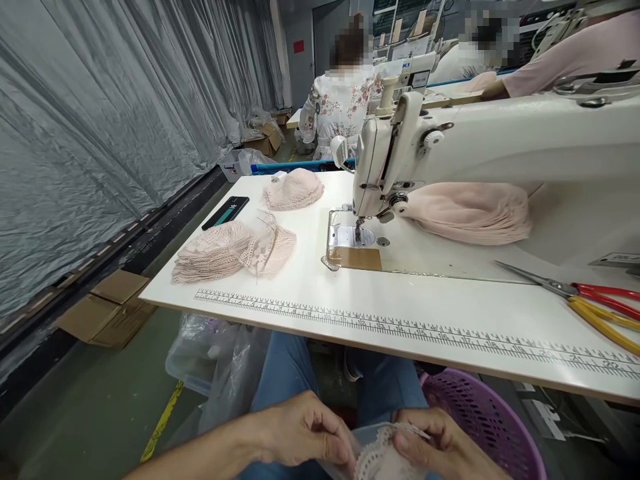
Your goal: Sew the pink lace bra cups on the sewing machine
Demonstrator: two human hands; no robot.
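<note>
Below the near edge of the white laminate desk [380, 293], in the head view, both hands work over the lap. The left hand [305, 430] closes its grip on the left side of a small piece of white scalloped lace fabric [383, 453]; the right hand [440, 443] pinches the same piece from the right, fingers curled shut on it. The lace sits low in the frame, between the two hands, clear of the desk underside and just beside the rim of a purple perforated plastic basket [480, 413] at the right.

The desk front edge carries a printed ruler scale [400, 327] along its length. Open desk surface lies between that scale and the white industrial sewing machine [450, 147], whose needle plate [350, 240] is uncovered. To the left, a stack of pale pink lace cups [225, 250] lies near the desk's left edge; a second pink lace pile [294, 189] and a black phone [226, 212] lie further back. A pile of plain pink fabric [470, 212] rests under the machine arm. Red and yellow handled scissors [585, 300] lie at the right.

Grey plastic sheeting [100, 120] walls the left side; flattened cardboard boxes [107, 307] lie on the floor. Two other people sit at stations beyond.
</note>
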